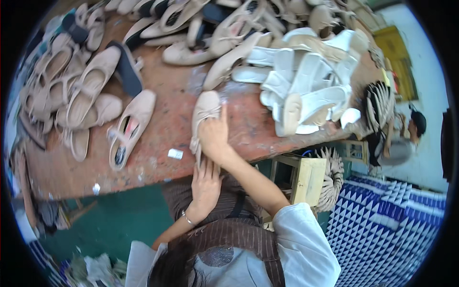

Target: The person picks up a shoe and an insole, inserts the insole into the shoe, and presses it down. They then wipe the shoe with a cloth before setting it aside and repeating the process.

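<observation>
A beige flat shoe (207, 104) with a small bow lies toe-away near the table's front edge. My right hand (213, 135) is on it, with the index finger stretched along its right side and the other fingers bent into the opening. At the heel, my left hand (206, 185) grips the shoe with nearly straight fingers, close to the right wrist; its thumb is hidden. A small white label (175, 153) lies on the table to the left. Beyond it rests another beige shoe (132, 126) with a strap.
Many beige shoes (91, 86) are heaped at the left of the reddish table (167, 119), more at the back. White open shoes (306, 76) are piled at the right. Below the right edge stand a wooden stool (308, 179) and blue-white patterned stacks (382, 229). Another person (404, 143) sits at far right.
</observation>
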The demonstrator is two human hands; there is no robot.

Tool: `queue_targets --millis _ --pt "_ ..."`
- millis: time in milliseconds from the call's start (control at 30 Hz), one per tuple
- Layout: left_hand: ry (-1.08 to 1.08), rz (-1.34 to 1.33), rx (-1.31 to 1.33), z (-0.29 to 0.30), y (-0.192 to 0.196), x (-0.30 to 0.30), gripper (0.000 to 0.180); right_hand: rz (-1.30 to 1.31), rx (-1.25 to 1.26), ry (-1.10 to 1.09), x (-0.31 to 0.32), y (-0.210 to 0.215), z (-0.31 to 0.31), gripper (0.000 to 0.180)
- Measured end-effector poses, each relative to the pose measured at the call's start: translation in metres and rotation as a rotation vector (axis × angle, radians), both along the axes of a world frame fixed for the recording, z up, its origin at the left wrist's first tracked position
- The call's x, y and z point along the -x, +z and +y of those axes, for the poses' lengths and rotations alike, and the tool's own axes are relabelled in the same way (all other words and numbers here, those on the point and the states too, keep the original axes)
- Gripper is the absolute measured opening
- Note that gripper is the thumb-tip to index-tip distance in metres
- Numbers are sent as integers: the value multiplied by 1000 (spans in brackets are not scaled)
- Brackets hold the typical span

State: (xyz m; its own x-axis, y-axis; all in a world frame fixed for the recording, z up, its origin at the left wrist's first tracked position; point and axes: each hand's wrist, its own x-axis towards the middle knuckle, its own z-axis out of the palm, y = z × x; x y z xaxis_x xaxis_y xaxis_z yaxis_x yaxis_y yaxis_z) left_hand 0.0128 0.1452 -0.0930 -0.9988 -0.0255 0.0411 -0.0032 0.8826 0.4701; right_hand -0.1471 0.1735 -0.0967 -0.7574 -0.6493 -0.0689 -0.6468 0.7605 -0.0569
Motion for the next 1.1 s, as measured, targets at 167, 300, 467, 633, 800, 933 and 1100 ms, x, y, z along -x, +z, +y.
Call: queue_targets --millis 167,300,467,633,800,933,1100 --pt "176 158 -247 -13 6 33 34 -277 682 76 -9 39 46 19" --pt "181 201 -607 -102 56 35 19 70 882 -506 -4 81 119 23" --pt "652 403 -229 -309 149 25 24 422 551 -938 5 41 197 58" --pt "770 937 -214 -271 184 67 38 -19 922 -1014 6 28 185 62" --pt "-65 312 -392 -80 156 162 29 -184 1193 -1075 13 30 165 63" --pt "-213 8 -428 3 108 200 57 -598 1808 -1033 8 56 153 64" --pt "-223 -283 -610 19 52 202 54 -760 1739 -765 -6 50 159 50"
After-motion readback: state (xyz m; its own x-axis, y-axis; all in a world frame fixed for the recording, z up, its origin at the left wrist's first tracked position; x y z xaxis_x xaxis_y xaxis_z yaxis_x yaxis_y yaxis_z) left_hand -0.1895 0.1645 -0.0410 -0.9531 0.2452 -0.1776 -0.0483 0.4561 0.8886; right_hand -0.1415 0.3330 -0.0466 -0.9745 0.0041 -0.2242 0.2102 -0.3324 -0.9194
